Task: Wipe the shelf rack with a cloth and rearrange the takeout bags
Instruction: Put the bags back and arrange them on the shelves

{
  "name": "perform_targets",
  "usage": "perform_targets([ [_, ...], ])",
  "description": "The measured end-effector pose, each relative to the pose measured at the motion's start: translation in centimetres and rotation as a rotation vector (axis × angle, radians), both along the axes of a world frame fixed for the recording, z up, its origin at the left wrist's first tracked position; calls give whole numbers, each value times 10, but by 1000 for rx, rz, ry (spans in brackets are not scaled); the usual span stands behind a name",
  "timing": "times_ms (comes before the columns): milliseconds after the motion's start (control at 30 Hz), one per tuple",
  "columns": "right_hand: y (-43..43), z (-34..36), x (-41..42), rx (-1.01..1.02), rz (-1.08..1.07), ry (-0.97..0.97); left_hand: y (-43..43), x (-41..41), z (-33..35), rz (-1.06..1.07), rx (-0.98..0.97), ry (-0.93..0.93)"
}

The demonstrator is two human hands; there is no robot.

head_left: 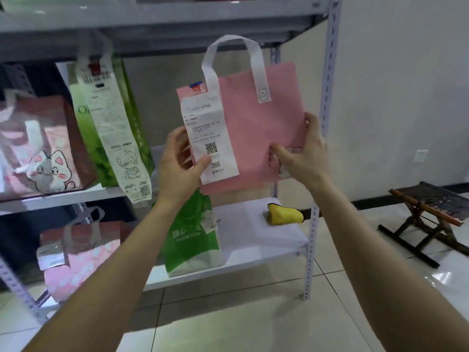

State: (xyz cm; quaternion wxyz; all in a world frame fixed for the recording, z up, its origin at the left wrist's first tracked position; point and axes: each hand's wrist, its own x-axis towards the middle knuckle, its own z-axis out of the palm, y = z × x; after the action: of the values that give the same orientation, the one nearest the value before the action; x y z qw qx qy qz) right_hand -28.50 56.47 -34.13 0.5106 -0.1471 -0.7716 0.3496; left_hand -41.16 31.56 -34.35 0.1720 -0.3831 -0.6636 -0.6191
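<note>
Closest to me, both bare arms reach up toward the rack. The left hand [181,158] pinches the lower left edge of a flat pink non-woven takeout bag with a white loop handle [258,128], its thumb lying on the printed white paper receipt [210,138] fixed to the front. The right hand [302,153] grips the bag's right edge, thumb in front and fingers behind. Held by two sides like this, the limp bag stays upright and spread, which I take as lining it up for a spot on the shelf.

The bag hangs in the air in front of the grey metal shelf rack [327,97], touching no board. It looks empty and thin, its handle standing up at twelve o'clock.

Below it at six o'clock a green and white paper bag [193,235] stands on the white lower shelf [253,240]. At four o'clock a crumpled yellow cloth [285,213] lies on that same shelf, set down. Farther back at nine o'clock stand a tall green bag with a long receipt [119,123] and a pink cat-print bag [43,153].
</note>
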Motion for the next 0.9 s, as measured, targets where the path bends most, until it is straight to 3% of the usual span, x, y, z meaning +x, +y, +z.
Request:
perform_targets([
  [167, 5, 29, -83, 12, 123, -162, 7, -81, 31, 125, -49, -52],
  [400, 30, -7, -159, -151, 198, -343, 18, -140, -5, 119, -288, -131],
  [900, 45, -30, -153, -176, 191, -434, 13, -145, -38, 145, -314, -155],
])
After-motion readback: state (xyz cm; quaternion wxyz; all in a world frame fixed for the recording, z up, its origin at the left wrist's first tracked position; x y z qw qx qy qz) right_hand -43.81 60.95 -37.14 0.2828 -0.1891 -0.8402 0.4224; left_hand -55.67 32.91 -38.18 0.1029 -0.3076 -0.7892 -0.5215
